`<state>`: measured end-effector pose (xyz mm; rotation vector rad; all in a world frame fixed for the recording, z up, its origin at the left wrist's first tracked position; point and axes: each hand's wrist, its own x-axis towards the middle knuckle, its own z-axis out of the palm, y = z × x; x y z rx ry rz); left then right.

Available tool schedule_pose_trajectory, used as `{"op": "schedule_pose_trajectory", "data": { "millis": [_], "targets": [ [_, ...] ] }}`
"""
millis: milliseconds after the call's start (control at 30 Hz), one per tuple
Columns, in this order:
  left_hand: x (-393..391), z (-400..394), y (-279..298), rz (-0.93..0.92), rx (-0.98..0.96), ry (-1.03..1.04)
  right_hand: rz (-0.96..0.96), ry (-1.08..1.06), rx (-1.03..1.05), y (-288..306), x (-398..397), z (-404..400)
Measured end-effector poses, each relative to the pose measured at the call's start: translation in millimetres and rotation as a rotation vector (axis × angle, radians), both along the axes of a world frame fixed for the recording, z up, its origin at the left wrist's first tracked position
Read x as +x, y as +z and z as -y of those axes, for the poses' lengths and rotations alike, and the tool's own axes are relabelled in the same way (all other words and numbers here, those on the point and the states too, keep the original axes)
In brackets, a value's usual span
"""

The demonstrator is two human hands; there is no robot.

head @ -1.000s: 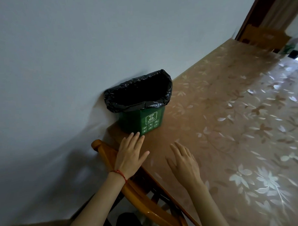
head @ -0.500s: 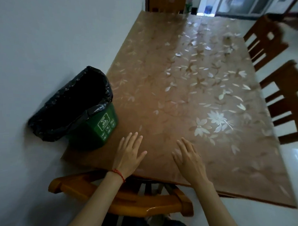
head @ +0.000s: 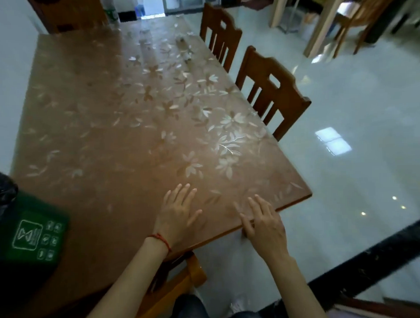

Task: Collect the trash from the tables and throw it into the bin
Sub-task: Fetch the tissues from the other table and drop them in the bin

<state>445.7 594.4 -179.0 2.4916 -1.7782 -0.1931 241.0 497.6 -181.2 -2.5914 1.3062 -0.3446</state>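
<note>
Looking for trash; your left hand (head: 177, 212) and right hand (head: 263, 224) are open and empty over the table (head: 103, 129); next, go grab the far scraps (head: 183, 46) for the bin (head: 28, 234).

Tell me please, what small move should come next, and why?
Probably step along the table toward its far end. Both hands, left and right, are open and hold nothing, the near tabletop looks bare, and small blurred bits that may be trash lie far off. The bin stands at the left.
</note>
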Motion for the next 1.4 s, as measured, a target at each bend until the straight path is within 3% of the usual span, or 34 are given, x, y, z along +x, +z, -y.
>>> {"op": "schedule_pose_trajectory", "data": {
  "millis": [567,967,1400],
  "targets": [
    [-186,146,2,-0.017,0.008,-0.462,0.026,-0.543,0.039,-9,-216,29],
    [-271,220,-4,-0.068,0.065,-0.664,0.019,-0.809,0.032,-18,-296,45],
    [-310,383,-15,-0.114,0.091,-0.697,0.020,-0.914,0.010,-21,-340,199]
  ]
}}
